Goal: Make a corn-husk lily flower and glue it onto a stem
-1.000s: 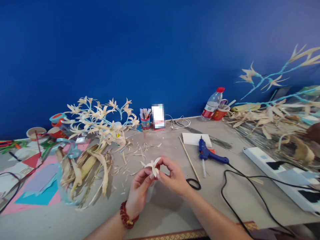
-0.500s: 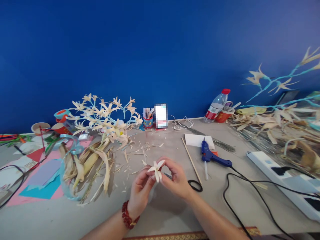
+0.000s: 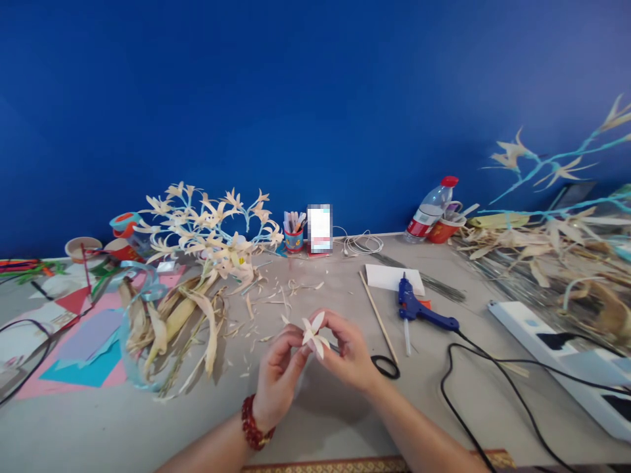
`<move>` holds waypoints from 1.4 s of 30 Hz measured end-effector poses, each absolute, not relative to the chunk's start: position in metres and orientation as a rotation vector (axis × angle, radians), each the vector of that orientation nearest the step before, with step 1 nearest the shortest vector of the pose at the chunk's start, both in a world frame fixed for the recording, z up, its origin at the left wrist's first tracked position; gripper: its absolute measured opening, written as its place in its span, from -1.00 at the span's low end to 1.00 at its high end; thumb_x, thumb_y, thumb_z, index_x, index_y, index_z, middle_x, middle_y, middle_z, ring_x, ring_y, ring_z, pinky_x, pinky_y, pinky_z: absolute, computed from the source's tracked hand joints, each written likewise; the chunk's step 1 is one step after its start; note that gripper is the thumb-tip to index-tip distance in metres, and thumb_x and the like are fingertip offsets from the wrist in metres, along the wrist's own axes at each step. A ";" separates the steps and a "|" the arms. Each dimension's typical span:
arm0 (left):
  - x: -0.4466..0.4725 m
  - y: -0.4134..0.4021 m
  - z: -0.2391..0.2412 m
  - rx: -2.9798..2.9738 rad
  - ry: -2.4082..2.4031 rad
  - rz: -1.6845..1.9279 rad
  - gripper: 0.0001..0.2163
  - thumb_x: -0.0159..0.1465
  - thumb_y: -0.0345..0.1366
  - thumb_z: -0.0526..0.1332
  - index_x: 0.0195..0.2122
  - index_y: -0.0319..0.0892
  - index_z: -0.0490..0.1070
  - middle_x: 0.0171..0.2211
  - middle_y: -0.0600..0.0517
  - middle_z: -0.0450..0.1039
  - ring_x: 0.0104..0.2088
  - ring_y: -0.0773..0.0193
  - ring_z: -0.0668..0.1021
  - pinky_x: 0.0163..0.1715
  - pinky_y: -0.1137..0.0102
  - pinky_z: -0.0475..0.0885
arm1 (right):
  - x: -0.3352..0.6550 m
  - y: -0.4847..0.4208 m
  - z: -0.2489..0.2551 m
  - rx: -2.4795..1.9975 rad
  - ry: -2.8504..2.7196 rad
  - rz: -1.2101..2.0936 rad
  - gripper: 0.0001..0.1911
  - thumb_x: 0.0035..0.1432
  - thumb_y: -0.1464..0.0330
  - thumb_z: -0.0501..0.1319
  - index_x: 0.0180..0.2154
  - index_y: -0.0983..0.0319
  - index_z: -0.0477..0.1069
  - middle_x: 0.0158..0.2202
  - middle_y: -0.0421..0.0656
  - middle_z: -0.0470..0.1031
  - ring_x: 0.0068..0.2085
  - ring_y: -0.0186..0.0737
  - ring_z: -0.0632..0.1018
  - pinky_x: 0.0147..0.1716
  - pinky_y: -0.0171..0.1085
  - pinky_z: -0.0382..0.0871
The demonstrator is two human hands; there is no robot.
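A small cream corn-husk flower (image 3: 314,334) with pointed petals is pinched between my two hands above the table. My left hand (image 3: 282,369), with a dark red bead bracelet on its wrist, grips it from the left, thumb and fingers closed. From the other side, the fingers of my right hand (image 3: 346,351) are closed on the flower's petals. The flower's underside is hidden by my fingers. A pair of black-handled scissors (image 3: 386,366) lies partly behind my right hand, its blades mostly hidden.
A blue glue gun (image 3: 419,310) lies to the right, beside a wooden stick (image 3: 378,318). Its cable runs near a white power strip (image 3: 552,355). At left are corn husks (image 3: 177,322), husk-flower branches (image 3: 211,220) and coloured paper (image 3: 89,374). A tilted bottle (image 3: 430,211) stands at the back.
The flower has turned between my fingers, so its petals point in different directions. Both hands stay in nearly the same place; the view has shifted slightly.
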State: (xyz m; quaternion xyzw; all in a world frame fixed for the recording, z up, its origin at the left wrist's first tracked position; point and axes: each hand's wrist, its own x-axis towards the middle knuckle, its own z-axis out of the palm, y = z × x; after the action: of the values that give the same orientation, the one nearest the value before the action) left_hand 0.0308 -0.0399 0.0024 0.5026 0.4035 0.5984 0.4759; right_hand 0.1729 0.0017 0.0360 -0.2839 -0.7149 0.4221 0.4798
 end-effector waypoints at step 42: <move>0.028 -0.026 0.005 0.569 0.582 1.268 -0.89 0.22 -0.36 0.22 -0.44 -0.22 0.39 -0.48 0.05 0.35 -0.38 0.32 0.40 -0.21 0.37 0.29 | 0.173 0.012 0.019 -0.975 -1.475 1.116 -0.78 0.20 0.22 0.18 -0.39 0.22 0.35 -0.51 -0.24 0.35 -0.50 -0.36 0.38 -0.54 -0.39 0.26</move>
State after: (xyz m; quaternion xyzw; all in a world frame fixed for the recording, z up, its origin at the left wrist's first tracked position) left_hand 0.0283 -0.0258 0.0053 0.2585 0.2643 0.5758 0.7292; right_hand 0.1727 0.0116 0.0191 -0.4034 -0.6105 0.4616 0.5015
